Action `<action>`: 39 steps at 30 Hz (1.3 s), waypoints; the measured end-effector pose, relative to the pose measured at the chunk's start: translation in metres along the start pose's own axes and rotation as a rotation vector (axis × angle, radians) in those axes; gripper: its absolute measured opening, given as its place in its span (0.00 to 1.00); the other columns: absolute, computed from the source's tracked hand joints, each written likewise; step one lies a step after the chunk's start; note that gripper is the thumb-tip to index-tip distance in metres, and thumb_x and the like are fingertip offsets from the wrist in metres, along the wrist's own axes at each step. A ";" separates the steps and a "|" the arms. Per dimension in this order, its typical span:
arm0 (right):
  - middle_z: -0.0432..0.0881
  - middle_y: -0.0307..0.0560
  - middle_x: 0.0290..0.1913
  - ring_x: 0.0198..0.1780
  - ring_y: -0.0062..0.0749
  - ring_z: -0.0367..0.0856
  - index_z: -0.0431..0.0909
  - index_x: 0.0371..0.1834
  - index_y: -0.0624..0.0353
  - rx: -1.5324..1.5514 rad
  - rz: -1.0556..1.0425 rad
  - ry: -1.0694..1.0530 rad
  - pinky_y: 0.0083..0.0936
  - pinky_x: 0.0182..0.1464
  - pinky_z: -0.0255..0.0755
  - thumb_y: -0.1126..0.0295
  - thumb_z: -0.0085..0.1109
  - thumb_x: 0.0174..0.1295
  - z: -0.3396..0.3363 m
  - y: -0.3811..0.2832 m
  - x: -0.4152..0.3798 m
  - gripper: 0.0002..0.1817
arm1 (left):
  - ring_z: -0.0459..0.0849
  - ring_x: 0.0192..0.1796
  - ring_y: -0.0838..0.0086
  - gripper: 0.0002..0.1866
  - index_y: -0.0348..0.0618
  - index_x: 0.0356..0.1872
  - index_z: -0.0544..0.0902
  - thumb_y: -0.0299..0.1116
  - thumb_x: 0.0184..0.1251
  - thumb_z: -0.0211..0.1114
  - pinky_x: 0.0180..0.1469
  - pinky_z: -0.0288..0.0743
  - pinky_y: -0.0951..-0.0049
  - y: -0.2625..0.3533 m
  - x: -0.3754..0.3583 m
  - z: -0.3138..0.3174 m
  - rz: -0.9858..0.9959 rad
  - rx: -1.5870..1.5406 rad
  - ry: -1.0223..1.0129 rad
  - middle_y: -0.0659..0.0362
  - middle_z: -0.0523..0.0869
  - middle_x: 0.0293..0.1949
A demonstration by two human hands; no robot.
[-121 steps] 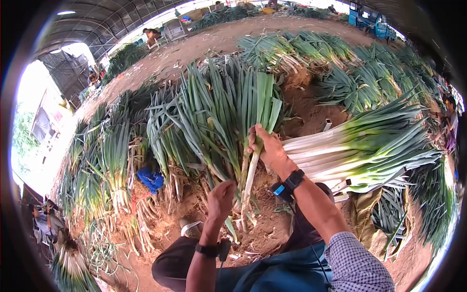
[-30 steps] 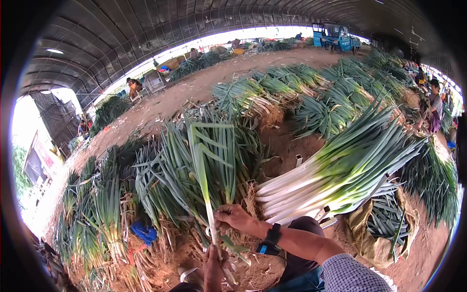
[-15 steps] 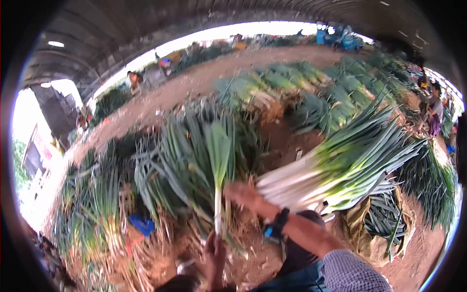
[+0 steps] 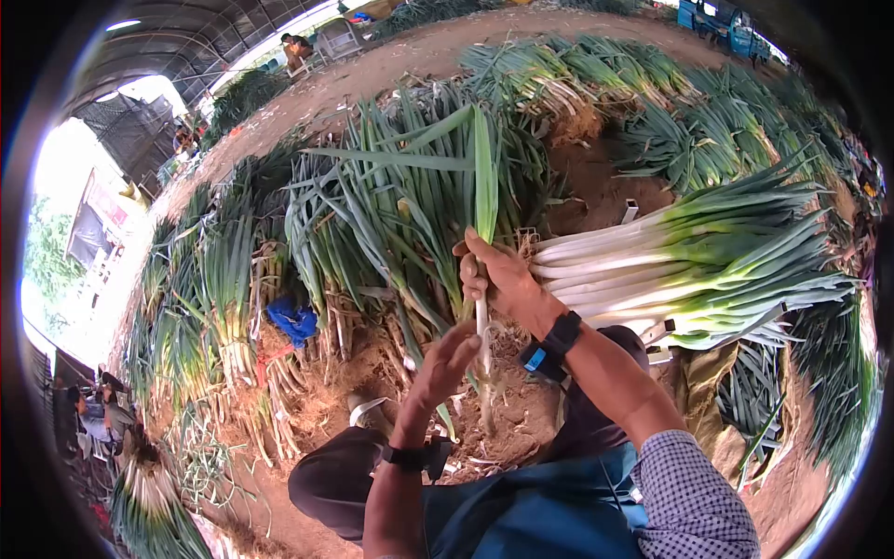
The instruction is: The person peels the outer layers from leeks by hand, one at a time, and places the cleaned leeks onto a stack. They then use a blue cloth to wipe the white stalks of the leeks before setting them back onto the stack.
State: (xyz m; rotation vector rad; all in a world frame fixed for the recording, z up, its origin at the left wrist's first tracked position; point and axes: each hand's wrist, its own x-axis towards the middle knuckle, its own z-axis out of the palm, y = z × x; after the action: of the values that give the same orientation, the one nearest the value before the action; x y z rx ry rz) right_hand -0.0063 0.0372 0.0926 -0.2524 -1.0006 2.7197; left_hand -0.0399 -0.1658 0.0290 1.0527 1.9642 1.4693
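My right hand (image 4: 498, 279) is wrapped round a single leek (image 4: 485, 182), at the place where its white stem meets the green leaves. Its leaves point up and away, one bent across to the left; its lower stem and root end hang down over the soil. Close by the lower stem is my left hand (image 4: 445, 368), fingers stretched out and not closed round it; whether it touches is hard to tell. To the right lies a big pile of cleaned leeks (image 4: 684, 261), white ends toward my right hand. Uncleaned leeks (image 4: 396, 200) stand packed ahead and to the left.
A blue cloth or bag (image 4: 292, 321) lies among the left leeks. An open sack (image 4: 708, 396) with leaf pieces sits below the cleaned pile. More leek bundles (image 4: 698, 135) lie farther off. A person (image 4: 296, 51) sits across the dirt path; a blue vehicle (image 4: 731, 33) stands far right.
My left hand has let go of the leek's root end. My right hand has closed round the stem below the leaves. The view has tilted down.
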 end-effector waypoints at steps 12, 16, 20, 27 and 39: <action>0.69 0.36 0.19 0.16 0.22 0.62 0.72 0.34 0.58 0.114 -0.166 0.279 0.25 0.19 0.58 0.50 0.63 0.70 -0.029 -0.046 0.019 0.21 | 0.82 0.26 0.45 0.09 0.39 0.36 0.76 0.33 0.76 0.59 0.25 0.72 0.52 0.016 -0.047 0.019 0.117 0.454 0.109 0.43 0.81 0.24; 0.69 0.35 0.20 0.16 0.22 0.62 0.72 0.30 0.57 0.089 -0.226 0.387 0.25 0.19 0.59 0.51 0.62 0.71 -0.043 -0.061 0.021 0.21 | 0.83 0.28 0.44 0.08 0.39 0.39 0.78 0.34 0.75 0.60 0.27 0.72 0.49 -0.011 -0.096 0.008 -0.029 0.538 0.012 0.42 0.81 0.23; 0.68 0.35 0.20 0.16 0.22 0.61 0.70 0.26 0.54 0.104 -0.346 0.473 0.27 0.19 0.59 0.51 0.63 0.70 -0.069 -0.081 0.034 0.22 | 0.83 0.30 0.43 0.09 0.40 0.46 0.79 0.35 0.75 0.61 0.30 0.73 0.47 -0.060 -0.152 -0.012 -0.127 0.564 -0.017 0.40 0.81 0.24; 0.78 0.45 0.32 0.31 0.34 0.80 0.77 0.42 0.61 0.061 -0.291 0.241 0.48 0.39 0.85 0.63 0.60 0.72 -0.044 -0.049 0.033 0.11 | 0.78 0.56 0.48 0.33 0.41 0.66 0.72 0.35 0.61 0.73 0.59 0.69 0.51 -0.018 -0.105 -0.032 0.009 0.731 0.087 0.45 0.81 0.52; 0.79 0.44 0.35 0.36 0.33 0.81 0.76 0.43 0.60 -0.028 -0.198 0.239 0.40 0.42 0.87 0.66 0.61 0.72 -0.021 -0.005 0.013 0.08 | 0.80 0.47 0.54 0.08 0.40 0.40 0.83 0.22 0.60 0.68 0.52 0.73 0.57 0.040 0.019 0.017 0.493 0.477 0.227 0.53 0.82 0.43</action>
State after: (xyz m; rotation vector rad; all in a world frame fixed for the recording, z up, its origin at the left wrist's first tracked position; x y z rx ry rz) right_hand -0.0128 0.0571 0.0793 -0.4457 -0.9413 2.4312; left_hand -0.0263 -0.1356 0.0627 1.7426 2.4086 1.4329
